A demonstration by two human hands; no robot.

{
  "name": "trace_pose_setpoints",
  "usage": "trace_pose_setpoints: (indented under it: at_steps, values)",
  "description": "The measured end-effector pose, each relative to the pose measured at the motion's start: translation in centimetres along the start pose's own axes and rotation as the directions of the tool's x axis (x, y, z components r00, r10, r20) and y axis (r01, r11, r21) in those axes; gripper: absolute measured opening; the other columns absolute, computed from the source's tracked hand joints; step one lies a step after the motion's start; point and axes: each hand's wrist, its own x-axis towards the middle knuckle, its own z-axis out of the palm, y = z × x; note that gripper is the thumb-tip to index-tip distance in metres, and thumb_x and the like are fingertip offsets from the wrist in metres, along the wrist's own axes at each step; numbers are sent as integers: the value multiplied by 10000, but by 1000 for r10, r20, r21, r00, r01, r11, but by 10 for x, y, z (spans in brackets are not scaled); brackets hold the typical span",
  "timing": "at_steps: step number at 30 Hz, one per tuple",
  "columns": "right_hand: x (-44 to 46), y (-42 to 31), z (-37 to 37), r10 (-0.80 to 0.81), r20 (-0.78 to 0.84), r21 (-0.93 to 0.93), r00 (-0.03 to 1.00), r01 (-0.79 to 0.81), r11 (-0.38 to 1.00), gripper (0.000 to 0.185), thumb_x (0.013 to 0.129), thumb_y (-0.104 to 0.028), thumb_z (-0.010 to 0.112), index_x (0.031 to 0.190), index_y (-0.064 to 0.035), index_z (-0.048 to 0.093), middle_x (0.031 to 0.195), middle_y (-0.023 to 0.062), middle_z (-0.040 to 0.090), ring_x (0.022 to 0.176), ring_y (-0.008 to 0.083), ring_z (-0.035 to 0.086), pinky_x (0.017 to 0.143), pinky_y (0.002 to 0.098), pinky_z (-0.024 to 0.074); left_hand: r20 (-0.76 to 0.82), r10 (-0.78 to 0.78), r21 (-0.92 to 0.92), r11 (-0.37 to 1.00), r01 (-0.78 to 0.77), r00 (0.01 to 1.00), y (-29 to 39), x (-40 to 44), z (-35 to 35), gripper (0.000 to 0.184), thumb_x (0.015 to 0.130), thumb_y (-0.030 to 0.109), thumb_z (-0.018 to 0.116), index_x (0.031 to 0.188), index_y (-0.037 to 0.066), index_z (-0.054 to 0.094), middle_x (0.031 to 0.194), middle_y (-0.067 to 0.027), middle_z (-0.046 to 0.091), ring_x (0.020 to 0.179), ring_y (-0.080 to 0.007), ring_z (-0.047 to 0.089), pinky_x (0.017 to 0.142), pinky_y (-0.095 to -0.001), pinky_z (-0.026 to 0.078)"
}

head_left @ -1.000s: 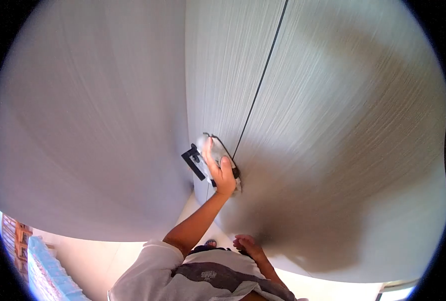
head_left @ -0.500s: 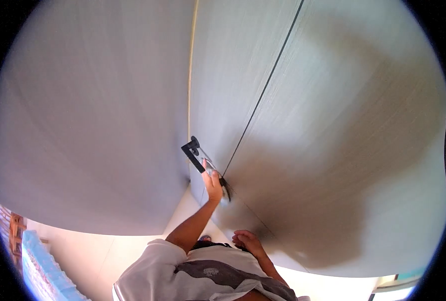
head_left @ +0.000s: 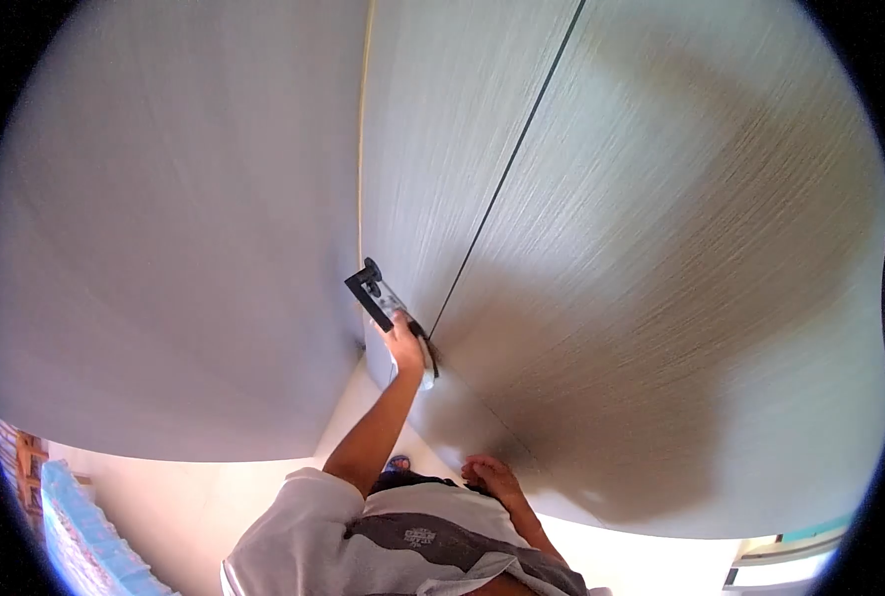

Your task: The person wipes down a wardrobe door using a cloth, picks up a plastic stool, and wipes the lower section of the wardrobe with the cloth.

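Note:
My left hand [head_left: 402,346] is closed on a whitish thing with a dark, bristly edge [head_left: 428,370], pressed against the grey wood-grain door panel. Its exact shape is partly hidden by the fingers. Just above my fingers is a black lever handle [head_left: 369,301] on the door. My right hand [head_left: 493,477] hangs low by my waist, fingers loosely bent, with nothing visible in it.
A dark groove [head_left: 507,169] runs down the panel. On the left is a grey surface [head_left: 174,238], with a pale edge strip between. Light floor [head_left: 179,497], a blue frilled cloth [head_left: 89,526] and wooden furniture [head_left: 31,467] show at lower left.
My left hand has moved down and slightly left with the whitish thing, uncovering more of the door around the lever handle. A pale strip now shows along the door edge.

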Motion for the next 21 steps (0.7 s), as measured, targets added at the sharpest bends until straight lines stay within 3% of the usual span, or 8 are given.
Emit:
trace_pose_setpoints:
  at_steps: [3,6,12,15,18,19,20,21]
  values:
    - [2,-2,6,12,-1,-3,1000,-12,1000,289,917,-197,533,1140,-13,545,1005,119,620,937,220,613,833,333,503,257,552,31,816,-578,793,39,-47,1,430,933,233,435,1264,-32,371,1221,-173,460,1142,-279,433,992,-352,298]
    - [1,-7,6,38,67,16,997,-39,999,298,918,-201,534,1146,-10,541,1007,117,622,933,214,615,825,322,502,361,698,126,621,-773,619,35,-29,-10,490,893,170,421,1327,-34,321,1259,-200,439,1181,-315,400,1025,-372,256]
    - [-22,-16,5,71,50,-41,996,-69,997,304,922,-196,528,1158,-5,530,1008,120,619,935,212,615,814,308,498,361,736,159,557,-815,573,64,-41,-4,567,857,157,431,1363,-45,273,1367,-214,361,1264,-342,337,1059,-387,220]
    - [-30,-14,1,73,62,-39,995,-71,997,306,926,-205,521,1160,-8,531,1010,120,617,937,210,614,827,308,492,212,579,88,791,-606,787,61,-52,5,555,846,124,424,1358,-43,287,1369,-201,369,1269,-329,337,1061,-375,218]
    - [-32,-16,1,84,24,-65,996,-83,994,309,929,-207,512,1170,-14,525,1027,119,610,952,208,607,841,307,486,163,554,69,819,-570,816,45,-47,5,557,850,120,427,1361,-43,278,1387,-193,350,1290,-305,319,1069,-361,206]
    - [-35,-18,1,80,18,-62,997,-79,995,309,929,-207,512,1170,-14,525,1027,119,610,952,208,607,841,307,486,85,633,95,763,-639,769,42,-45,10,560,887,235,484,1369,15,306,1155,-137,525,929,-217,502,854,-314,385]
    - [-37,-19,1,78,14,-62,997,-77,995,310,929,-206,512,1174,-16,522,1036,113,608,962,206,603,845,307,485,89,632,93,764,-638,770,37,-47,9,560,887,235,484,1369,15,306,1155,-137,525,929,-217,502,854,-314,385]
    - [-39,-19,2,75,14,-63,997,-74,995,312,929,-205,511,1178,-18,519,1045,108,605,971,204,600,849,308,484,95,344,18,938,-348,934,32,-50,6,587,883,268,491,1374,12,295,1185,-139,515,959,-221,495,864,-318,380]
